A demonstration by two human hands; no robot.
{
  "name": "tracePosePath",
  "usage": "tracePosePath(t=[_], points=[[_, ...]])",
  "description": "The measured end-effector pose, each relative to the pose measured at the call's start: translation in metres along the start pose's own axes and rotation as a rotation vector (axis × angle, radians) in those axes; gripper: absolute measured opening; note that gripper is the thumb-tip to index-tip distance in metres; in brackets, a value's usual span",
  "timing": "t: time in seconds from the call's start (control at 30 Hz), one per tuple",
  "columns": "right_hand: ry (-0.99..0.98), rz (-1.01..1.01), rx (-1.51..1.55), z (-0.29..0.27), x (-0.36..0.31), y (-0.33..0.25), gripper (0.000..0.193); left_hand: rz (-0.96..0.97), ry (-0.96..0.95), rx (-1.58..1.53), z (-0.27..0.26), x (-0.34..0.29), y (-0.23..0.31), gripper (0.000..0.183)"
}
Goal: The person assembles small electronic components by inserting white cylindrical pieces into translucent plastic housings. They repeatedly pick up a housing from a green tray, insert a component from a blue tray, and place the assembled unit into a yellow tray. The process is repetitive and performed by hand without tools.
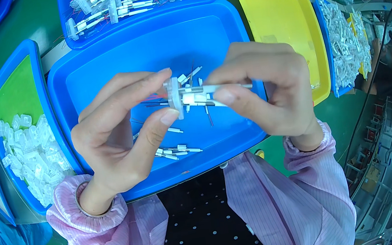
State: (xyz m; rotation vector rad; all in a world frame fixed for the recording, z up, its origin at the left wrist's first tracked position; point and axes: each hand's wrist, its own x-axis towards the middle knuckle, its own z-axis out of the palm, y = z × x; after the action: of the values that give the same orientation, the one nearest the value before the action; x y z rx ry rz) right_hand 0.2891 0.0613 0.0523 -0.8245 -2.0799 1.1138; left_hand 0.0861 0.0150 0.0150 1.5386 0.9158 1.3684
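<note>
Between the thumb and fingers of my left hand (120,126) is a clear plastic cap (175,98), held on edge. Thin red wires show behind it on the left. From the cap's right side stick out white-sleeved metal pins (195,95). My right hand (269,88) pinches one of these white-sleeved pins between thumb and forefinger. Both hands are over a large blue tray (144,44). Loose white-sleeved pins with thin wires (178,150) lie in that tray, partly hidden beneath my hands.
A blue tray with a green bottom (14,91) at left holds a heap of clear caps (34,157). Assembled cap-and-pin pieces (120,4) fill another blue tray at the back. A yellow tray (276,14) stands right, beside a tray of clear parts (344,44). A person (388,66) is farther right.
</note>
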Motion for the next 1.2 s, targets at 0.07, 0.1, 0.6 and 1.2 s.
tracePosePath(t=[0.07, 0.1, 0.6, 1.2], points=[[-0.018, 0.142, 0.128, -0.001, 0.002, -0.003, 0.012, -0.032, 0.039, -0.030, 0.000, 0.000, 0.002, 0.034], [-0.009, 0.168, 0.161, 0.001, 0.001, -0.003, 0.012, -0.048, 0.058, -0.043, 0.000, 0.000, 0.003, 0.034], [0.191, 0.309, 0.527, 0.039, -0.012, 0.004, 0.007, -0.040, 0.129, -0.212, 0.004, -0.007, -0.006, 0.031], [0.155, 0.263, 1.181, 0.060, -0.018, 0.022, 0.011, 0.105, 0.047, -0.060, 0.002, -0.006, 0.009, 0.032]])
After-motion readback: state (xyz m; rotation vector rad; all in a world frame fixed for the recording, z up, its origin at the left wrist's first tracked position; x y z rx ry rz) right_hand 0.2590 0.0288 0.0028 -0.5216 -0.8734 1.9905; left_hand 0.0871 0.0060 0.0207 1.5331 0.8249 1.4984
